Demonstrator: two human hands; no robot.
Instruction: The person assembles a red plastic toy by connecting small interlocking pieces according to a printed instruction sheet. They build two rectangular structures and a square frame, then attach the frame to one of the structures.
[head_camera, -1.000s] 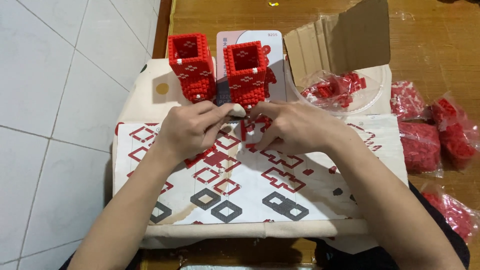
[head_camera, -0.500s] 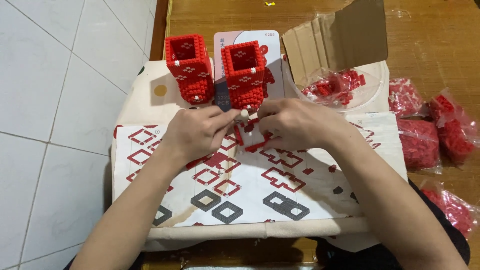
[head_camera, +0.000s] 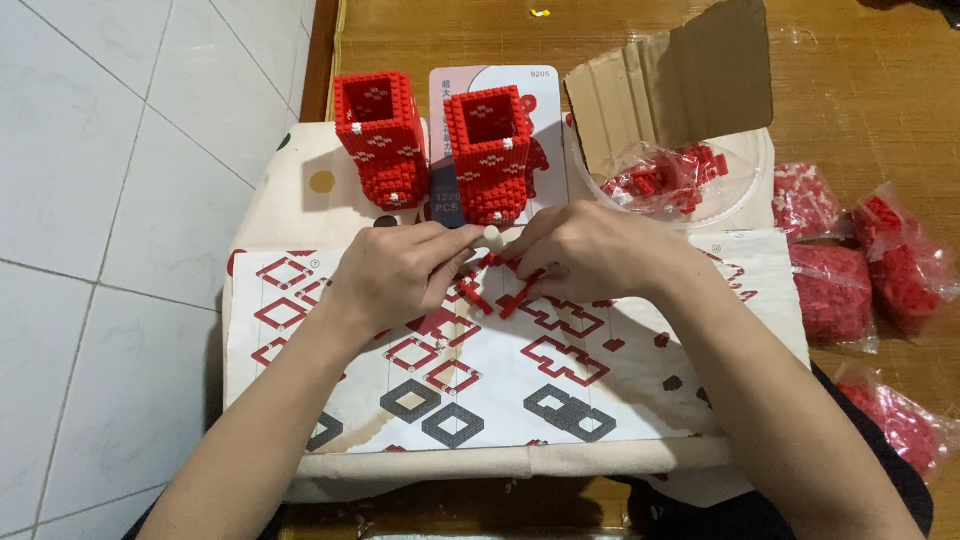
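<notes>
Head view | left hand (head_camera: 395, 275), right hand (head_camera: 590, 250) seemingly pinching half-hidden red bricks (head_camera: 495, 290)

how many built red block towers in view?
2. Left tower stands at the sheet's far-left edge; right tower is beside it, just beyond the hands. Partial builds under the hands may be hidden.

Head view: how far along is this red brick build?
Done: two red block towers stand behind the instruction sheet. In hand: the left hand and right hand pinch a small red brick piece together over the sheet. Left: sealed bags of red bricks at the right, and loose bricks in a clear tray.
</notes>
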